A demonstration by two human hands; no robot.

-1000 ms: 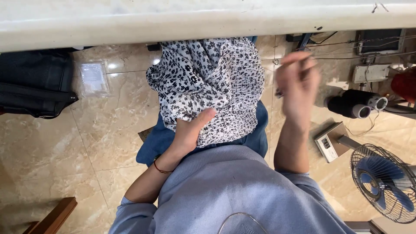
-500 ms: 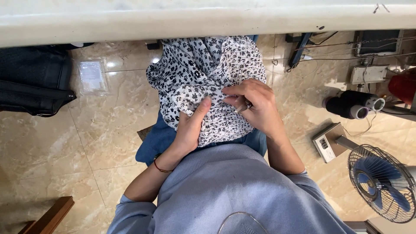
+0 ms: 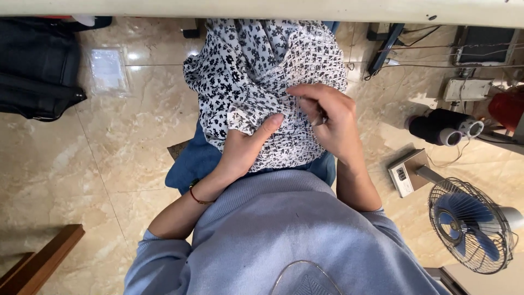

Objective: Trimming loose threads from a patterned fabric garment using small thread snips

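Observation:
A white garment with a black floral print (image 3: 256, 71) lies bunched on my lap, over blue trousers (image 3: 196, 161). My left hand (image 3: 248, 145) rests under and against a folded edge of the fabric, thumb pressed up on it. My right hand (image 3: 327, 117) has its fingers curled in on the cloth near the middle, pinching it; a small metal tool shows between the fingers. The two hands are close together, almost touching. A red cord bracelet sits on my left wrist.
A pale table edge (image 3: 273, 8) runs across the top. A floor fan (image 3: 469, 224) stands at lower right beside a small grey box (image 3: 404, 172). Dark thread cones (image 3: 442, 128) lie at right. A black bag (image 3: 38, 71) sits at upper left, wooden furniture (image 3: 38, 262) at lower left.
My right hand came down from the air at the right and closed on the garment beside my left hand. The left hand stayed on the cloth, its thumb shifting a little.

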